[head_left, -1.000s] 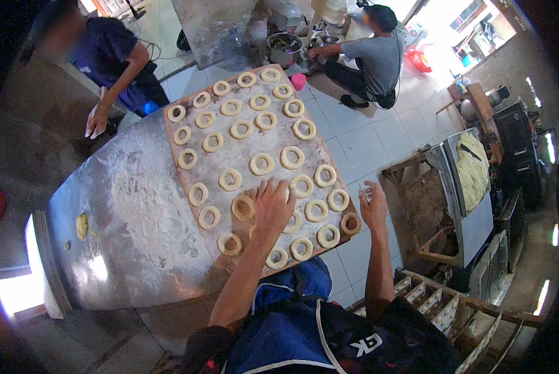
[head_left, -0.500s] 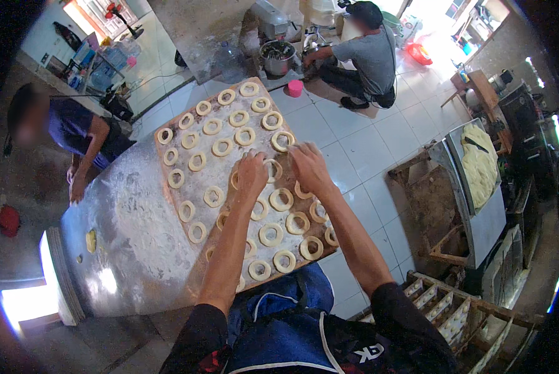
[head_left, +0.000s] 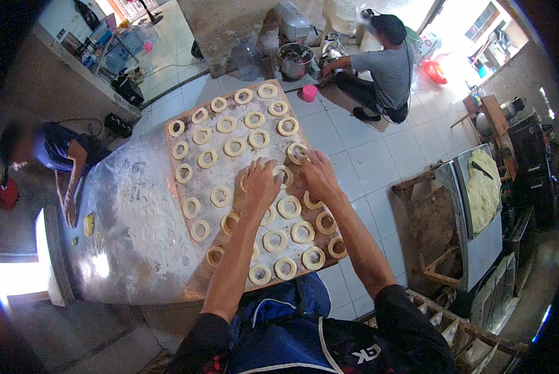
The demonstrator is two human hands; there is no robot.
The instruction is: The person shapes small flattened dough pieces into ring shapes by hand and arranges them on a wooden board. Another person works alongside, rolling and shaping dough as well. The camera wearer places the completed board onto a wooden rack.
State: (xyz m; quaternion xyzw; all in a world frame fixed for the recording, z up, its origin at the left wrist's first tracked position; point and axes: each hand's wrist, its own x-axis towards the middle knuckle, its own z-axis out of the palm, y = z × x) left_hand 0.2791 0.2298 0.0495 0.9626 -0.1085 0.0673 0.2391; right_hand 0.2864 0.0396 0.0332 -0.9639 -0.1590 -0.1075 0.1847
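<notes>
Pale dough rings (head_left: 276,240) lie in loose rows on a floured wooden board (head_left: 214,159). My right hand (head_left: 320,177) bends over the board's right part, its fingers closed on the edge of one dough ring (head_left: 296,152). To its left, my left hand (head_left: 262,184) hovers low over the board with loosely bent, slightly parted fingers and no dough visibly in them. A second ring (head_left: 284,176) lies between both hands, close to the left thumb. Another ring is mostly hidden behind the left hand, and my forearms cover parts of the rows nearer me.
The board rests on a floury metal table (head_left: 126,206) with small dough scraps (head_left: 89,225). A person (head_left: 64,149) stands at its left end. Another person (head_left: 382,75) crouches by a mixer (head_left: 295,59). Right, a tray (head_left: 460,181) holds a dough mass (head_left: 484,193); a wooden rack (head_left: 460,324) stands below.
The view has shifted slightly. My hands have moved a little toward me and spread apart. The ring at my right hand now sits farther from the ring beyond it.
</notes>
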